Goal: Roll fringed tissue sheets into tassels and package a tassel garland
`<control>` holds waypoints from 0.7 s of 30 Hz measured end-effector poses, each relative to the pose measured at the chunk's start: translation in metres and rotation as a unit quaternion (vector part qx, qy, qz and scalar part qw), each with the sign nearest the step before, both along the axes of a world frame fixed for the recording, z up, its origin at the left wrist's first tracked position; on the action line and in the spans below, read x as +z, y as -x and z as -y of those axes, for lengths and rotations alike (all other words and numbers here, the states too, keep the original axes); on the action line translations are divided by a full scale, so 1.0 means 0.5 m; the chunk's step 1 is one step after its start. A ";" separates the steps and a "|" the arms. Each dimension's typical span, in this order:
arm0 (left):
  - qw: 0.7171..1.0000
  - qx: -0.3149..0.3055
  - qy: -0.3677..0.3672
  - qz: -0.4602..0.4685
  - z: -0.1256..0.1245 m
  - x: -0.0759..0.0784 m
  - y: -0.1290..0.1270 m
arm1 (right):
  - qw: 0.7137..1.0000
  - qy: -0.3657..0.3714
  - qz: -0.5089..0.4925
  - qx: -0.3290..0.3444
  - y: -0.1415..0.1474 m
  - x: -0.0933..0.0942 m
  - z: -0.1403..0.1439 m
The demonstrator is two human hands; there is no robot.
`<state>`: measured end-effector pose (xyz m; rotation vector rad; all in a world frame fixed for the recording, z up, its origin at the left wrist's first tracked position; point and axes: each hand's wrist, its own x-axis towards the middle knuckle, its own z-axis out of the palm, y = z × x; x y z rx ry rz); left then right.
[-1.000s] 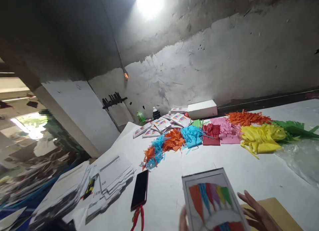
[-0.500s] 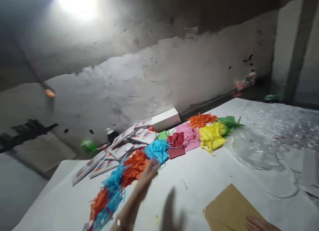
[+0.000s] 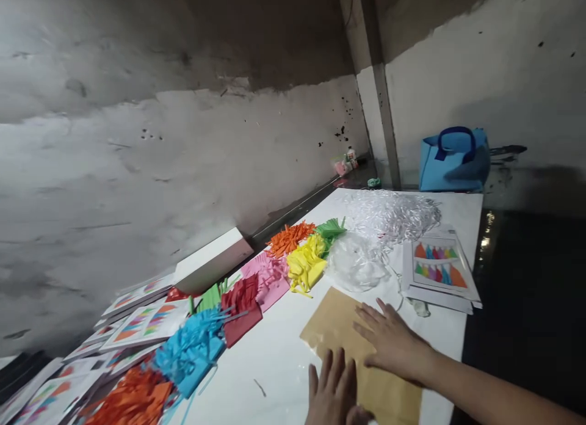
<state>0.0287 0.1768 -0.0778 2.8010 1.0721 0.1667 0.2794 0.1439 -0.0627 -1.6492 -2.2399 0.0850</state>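
Observation:
A flat brown piece of paper or card lies on the white-covered table with a glossy sheen at its left corner. My right hand rests on its right half, palm down and fingers spread. At its lower left edge is my left hand, fingers stretched forward; its thumb side is partly cut off by the frame's bottom. Neither hand grips anything. Just beyond the paper sit a crumpled clear plastic bag and a folded yellow fringed tissue bundle.
Fringed tissue bundles in blue, dark red, pink and orange run along the left. Printed packs pile beside a white box. Shredded clear strips, another printed pack and a blue bag are at right.
My view has swung right. My left hand has moved from beside the orange and blue tissue bundles to the brown paper. My right hand now lies spread on that paper.

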 end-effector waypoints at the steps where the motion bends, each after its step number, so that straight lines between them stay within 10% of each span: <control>1: 1.000 -0.009 0.003 -0.017 -0.024 0.011 -0.023 | 1.000 -0.006 -0.001 -0.023 -0.006 0.006 -0.004; 9: 0.993 -0.009 0.108 -0.051 -0.120 0.101 -0.219 | 0.979 -0.112 0.007 -0.171 -0.160 -0.037 0.077; 14: 0.995 -0.006 0.095 -0.020 -0.176 0.103 -0.311 | 0.964 -0.165 0.014 -0.210 -0.277 -0.092 0.049; 21: 0.997 -0.013 0.074 0.030 -0.199 0.079 -0.315 | 0.977 -0.175 0.032 -0.114 -0.247 -0.073 0.033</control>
